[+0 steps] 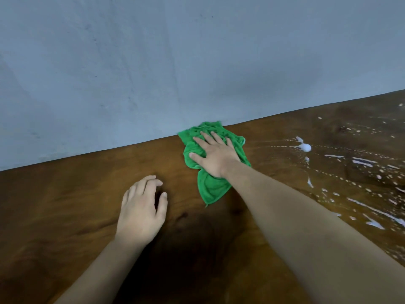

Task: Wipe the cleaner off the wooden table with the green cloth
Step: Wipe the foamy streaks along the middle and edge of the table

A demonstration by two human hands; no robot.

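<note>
- Forearms: two bare forearms enter from the bottom edge. The left one comes from the lower left, and the right one runs diagonally from the lower right toward the centre.
- Wooden table (pixel 76 205): dark brown top with visible grain, filling the lower half of the view. Its far edge meets the wall on a slant that rises to the right.
- Left hand (pixel 142 207): left of centre, palm down over bare wood and well apart from the cloth. The fingers are loosely curled and relaxed, and they grasp nothing. Whether the fingertips touch the wood or hang just above it cannot be told.
- Right hand (pixel 213 154): centre, palm down on top of the cloth. The fingers are straight and spread, pressing the fabric flat against the table rather than gripping it.
- Green cloth (pixel 210 187): bright green and crumpled, lying on the table under the right hand. One corner trails toward the viewer, and the far end touches or nearly touches the base of the wall.
- Cleaner (pixel 304 147): a white foamy blob to the right of the cloth and apart from it. White streaks and droplets are scattered across the right portion of the table out to the frame edge.
- Wall (pixel 153 62): plain pale blue-grey surface with faint marks, filling the upper half behind the table.
</note>
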